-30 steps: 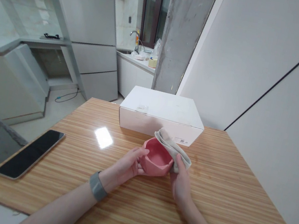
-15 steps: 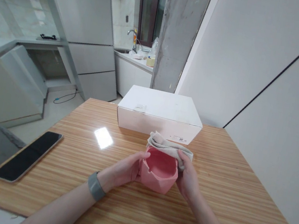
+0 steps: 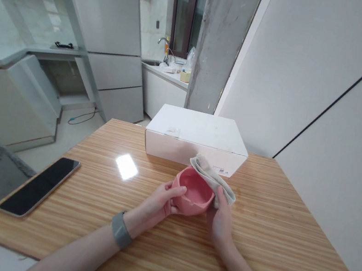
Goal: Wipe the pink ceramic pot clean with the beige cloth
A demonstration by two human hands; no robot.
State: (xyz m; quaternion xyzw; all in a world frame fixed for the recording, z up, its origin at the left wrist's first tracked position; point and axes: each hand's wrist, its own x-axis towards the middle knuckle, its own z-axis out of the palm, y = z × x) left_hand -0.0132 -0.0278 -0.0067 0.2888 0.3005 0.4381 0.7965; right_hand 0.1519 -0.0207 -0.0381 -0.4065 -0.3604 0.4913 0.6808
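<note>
Bowl (image 3: 191, 196) tipped back upright; left hand (image 3: 159, 202) grips near rim, right hand (image 3: 220, 217) pinches cloth (image 3: 212, 180) over far-right rim, frame centre.

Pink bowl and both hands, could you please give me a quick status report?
Left hand grips pink bowl at its near rim. Right hand presses grey cloth on far rim. White box close behind; phone well left.

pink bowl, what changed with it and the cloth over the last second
The pink bowl was tipped toward the camera half a second ago and is now back nearly level. The beige cloth, under the right hand, slid from the bowl's far rim back to its right rim. The left hand still grips the bowl's left side. White box and phone stayed put.
</note>
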